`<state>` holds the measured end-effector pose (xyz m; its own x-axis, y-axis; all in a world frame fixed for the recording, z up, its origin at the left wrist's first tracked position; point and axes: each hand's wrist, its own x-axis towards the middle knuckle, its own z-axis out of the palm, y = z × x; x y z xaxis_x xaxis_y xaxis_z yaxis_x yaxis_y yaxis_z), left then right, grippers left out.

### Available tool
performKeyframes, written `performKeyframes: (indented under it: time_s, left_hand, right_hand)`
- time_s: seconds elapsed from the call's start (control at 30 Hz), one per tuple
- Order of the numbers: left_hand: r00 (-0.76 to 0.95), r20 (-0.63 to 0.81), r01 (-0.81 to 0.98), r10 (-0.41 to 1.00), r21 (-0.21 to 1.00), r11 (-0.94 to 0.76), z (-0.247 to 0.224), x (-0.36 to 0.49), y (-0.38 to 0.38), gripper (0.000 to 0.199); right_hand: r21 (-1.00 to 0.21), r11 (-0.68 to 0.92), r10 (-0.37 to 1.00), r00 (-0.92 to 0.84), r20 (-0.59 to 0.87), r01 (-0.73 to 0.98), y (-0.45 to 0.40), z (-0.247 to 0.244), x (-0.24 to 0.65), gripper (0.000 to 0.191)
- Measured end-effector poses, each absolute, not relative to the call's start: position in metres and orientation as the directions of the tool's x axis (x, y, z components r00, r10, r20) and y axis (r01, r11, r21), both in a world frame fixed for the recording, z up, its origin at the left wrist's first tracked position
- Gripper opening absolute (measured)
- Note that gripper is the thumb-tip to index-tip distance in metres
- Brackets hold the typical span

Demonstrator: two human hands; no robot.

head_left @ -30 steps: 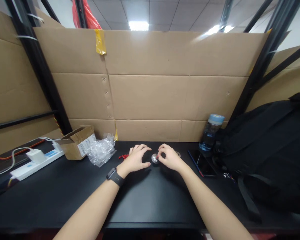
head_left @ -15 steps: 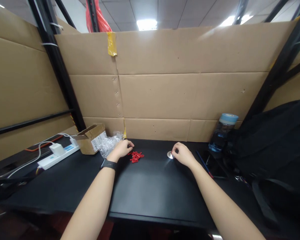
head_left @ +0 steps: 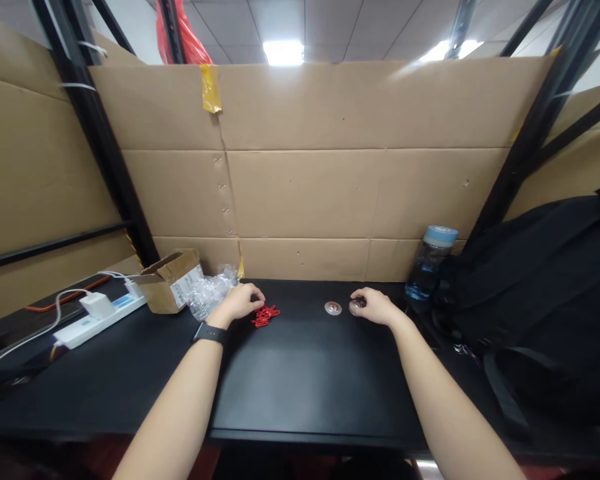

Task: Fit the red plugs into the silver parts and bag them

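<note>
Beneath the right hand [head_left: 376, 307] – a disc [head_left: 353, 309] lies partly hidden

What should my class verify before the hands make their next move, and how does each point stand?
1. Left hand at the red pile: ok, fingertips at its edge.
2. Left hand's grip on a piece: cannot tell.
3. Right hand at the right-hand disc: ok, though how firm its grip is cannot be told.
4. Left-hand disc free of both hands: ok, red showing at its middle.
5. Plastic wrap well away from left hand: not ok, it appears right beside it.
</note>
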<state>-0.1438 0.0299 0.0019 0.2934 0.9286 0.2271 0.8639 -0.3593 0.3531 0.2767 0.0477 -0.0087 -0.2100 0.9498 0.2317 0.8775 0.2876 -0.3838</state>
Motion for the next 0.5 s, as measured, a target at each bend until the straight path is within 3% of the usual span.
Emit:
performKeyframes:
  time_s: [0.13,0.37,0.5]
  left_hand:
    - [0.372,0.203,0.83,0.906,0.365,-0.422,0.005,-0.137,0.026,0.021]
    - [0.4,0.17,0.834,0.9,0.339,-0.435,0.008,-0.123,0.02,0.015]
    - [0.387,0.206,0.867,0.899,0.252,-0.431,0.009,-0.112,0.016,0.023]
  right_hand:
    - [-0.461,0.309,0.951,-0.256,0.174,0.832,0.05,-0.009,0.289,0.043]
    - [-0.477,0.326,0.945,-0.281,0.166,0.816,0.05,-0.006,0.288,0.04]
    - [-0.462,0.337,0.942,-0.29,0.17,0.821,0.048,-0.006,0.286,0.041]
